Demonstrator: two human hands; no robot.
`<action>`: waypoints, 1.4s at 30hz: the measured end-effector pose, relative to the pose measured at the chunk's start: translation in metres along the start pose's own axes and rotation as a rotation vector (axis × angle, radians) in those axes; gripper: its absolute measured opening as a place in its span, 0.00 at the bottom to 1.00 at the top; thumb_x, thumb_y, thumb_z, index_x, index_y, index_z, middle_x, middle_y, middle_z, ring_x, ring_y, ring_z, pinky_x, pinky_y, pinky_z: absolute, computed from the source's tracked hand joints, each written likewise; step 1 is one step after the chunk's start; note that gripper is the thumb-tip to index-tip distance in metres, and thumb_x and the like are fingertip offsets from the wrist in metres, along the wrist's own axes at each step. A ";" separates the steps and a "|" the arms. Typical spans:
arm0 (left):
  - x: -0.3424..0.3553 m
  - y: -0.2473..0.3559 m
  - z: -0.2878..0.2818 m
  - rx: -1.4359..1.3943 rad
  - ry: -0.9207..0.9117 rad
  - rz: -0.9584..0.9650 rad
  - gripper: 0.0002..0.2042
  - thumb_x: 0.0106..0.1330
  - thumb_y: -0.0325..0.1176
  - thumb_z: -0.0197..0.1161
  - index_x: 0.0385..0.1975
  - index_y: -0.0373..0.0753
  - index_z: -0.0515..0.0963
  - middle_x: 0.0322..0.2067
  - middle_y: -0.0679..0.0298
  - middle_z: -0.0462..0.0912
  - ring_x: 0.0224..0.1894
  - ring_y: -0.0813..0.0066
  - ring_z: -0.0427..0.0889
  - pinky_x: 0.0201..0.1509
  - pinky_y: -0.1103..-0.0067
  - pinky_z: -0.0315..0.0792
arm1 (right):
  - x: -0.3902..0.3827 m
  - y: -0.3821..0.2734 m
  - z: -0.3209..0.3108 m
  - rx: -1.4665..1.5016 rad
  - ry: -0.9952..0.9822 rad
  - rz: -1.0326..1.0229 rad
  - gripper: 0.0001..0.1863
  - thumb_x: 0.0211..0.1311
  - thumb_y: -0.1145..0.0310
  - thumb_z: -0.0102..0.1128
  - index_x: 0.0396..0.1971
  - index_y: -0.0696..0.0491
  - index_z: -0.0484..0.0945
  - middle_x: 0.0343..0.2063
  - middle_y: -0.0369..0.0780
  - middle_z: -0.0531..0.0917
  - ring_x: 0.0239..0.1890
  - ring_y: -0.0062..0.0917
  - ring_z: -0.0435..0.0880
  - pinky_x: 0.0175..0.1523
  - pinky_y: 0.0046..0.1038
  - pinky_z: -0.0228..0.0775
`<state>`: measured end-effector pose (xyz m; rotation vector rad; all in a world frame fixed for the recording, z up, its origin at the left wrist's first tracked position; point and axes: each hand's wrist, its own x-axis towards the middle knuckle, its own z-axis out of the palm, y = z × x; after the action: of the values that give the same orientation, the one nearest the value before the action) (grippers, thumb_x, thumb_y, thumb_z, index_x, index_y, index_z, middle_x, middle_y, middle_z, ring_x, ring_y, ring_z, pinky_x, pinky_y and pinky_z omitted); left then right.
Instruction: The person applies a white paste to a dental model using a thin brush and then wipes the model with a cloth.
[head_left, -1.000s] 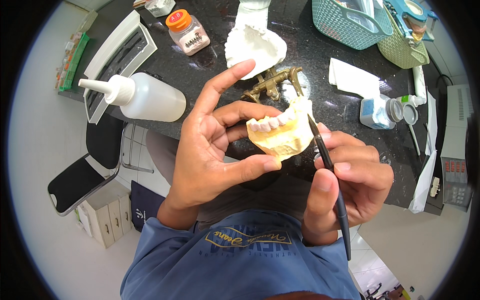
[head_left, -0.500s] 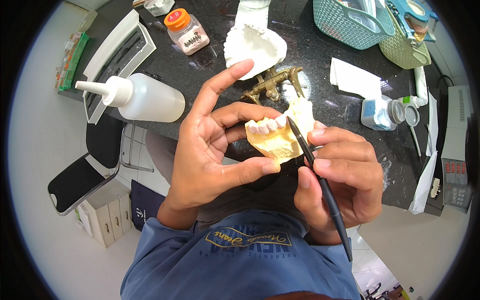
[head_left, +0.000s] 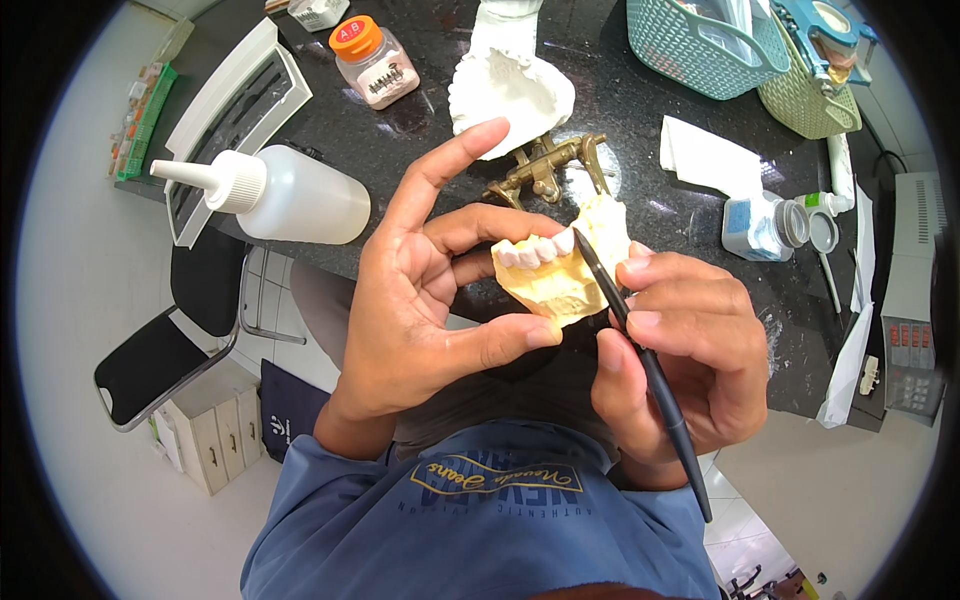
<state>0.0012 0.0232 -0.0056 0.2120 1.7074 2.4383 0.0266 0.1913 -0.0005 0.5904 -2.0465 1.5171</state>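
My left hand (head_left: 410, 310) grips a yellow dental cast (head_left: 560, 290) between thumb and fingers, with its index finger stretched upward. Several white teeth (head_left: 535, 250) run along the cast's upper edge. In my right hand (head_left: 690, 350) is a slim black pen-shaped brush (head_left: 650, 370), slanting up to the left. Its tip meets or nearly meets the rightmost white tooth; I cannot tell whether it touches. Just beyond the cast stands a brass articulator (head_left: 545, 170), joined to a white plaster dental model (head_left: 515, 90) on the dark table.
A white squeeze bottle (head_left: 310, 195) stands left of my hands, near an orange-lidded jar (head_left: 375, 65) and a white-framed tray (head_left: 240, 125). At the right are a folded white cloth (head_left: 705, 160), a small clear jar (head_left: 765, 228) and a teal basket (head_left: 705, 55). A black chair (head_left: 165, 350) stands beyond the table's left edge.
My right hand and the brush have shifted very slightly to the right. The left hand and the cast stay practically where they were.
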 end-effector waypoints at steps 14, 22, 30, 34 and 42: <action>0.000 -0.001 -0.002 -0.005 -0.020 0.000 0.52 0.43 0.30 0.77 0.66 0.26 0.46 0.40 0.54 0.81 0.46 0.70 0.81 0.54 0.78 0.72 | -0.003 0.009 -0.010 0.176 0.157 -0.008 0.12 0.48 0.80 0.66 0.33 0.60 0.73 0.26 0.44 0.78 0.32 0.33 0.82 0.42 0.33 0.78; -0.002 -0.001 -0.001 0.020 -0.016 0.005 0.50 0.43 0.29 0.75 0.66 0.27 0.48 0.42 0.52 0.80 0.49 0.67 0.80 0.57 0.75 0.72 | -0.023 0.001 -0.029 0.091 0.229 0.127 0.15 0.51 0.81 0.65 0.38 0.60 0.72 0.32 0.46 0.78 0.34 0.31 0.82 0.43 0.30 0.78; -0.003 0.001 0.006 0.008 -0.018 0.029 0.44 0.47 0.22 0.72 0.65 0.31 0.51 0.42 0.52 0.79 0.48 0.68 0.79 0.55 0.75 0.73 | -0.016 0.001 -0.013 0.121 0.217 -0.090 0.14 0.46 0.83 0.66 0.34 0.61 0.73 0.26 0.45 0.81 0.34 0.36 0.85 0.44 0.35 0.79; -0.003 0.002 0.006 0.019 -0.025 0.033 0.44 0.48 0.22 0.72 0.65 0.31 0.52 0.42 0.53 0.79 0.48 0.68 0.79 0.55 0.75 0.74 | -0.005 0.001 0.005 0.103 0.233 -0.148 0.14 0.42 0.84 0.68 0.30 0.60 0.75 0.23 0.43 0.81 0.32 0.36 0.85 0.42 0.35 0.80; -0.004 0.000 0.003 0.004 -0.046 0.044 0.44 0.48 0.21 0.72 0.65 0.32 0.52 0.43 0.53 0.79 0.49 0.69 0.79 0.55 0.75 0.74 | -0.006 0.006 0.010 0.061 0.209 -0.137 0.13 0.40 0.84 0.68 0.28 0.58 0.77 0.23 0.41 0.81 0.32 0.35 0.85 0.39 0.31 0.80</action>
<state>0.0061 0.0252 -0.0051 0.3064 1.7066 2.4415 0.0258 0.1833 -0.0112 0.5578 -1.7720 1.4985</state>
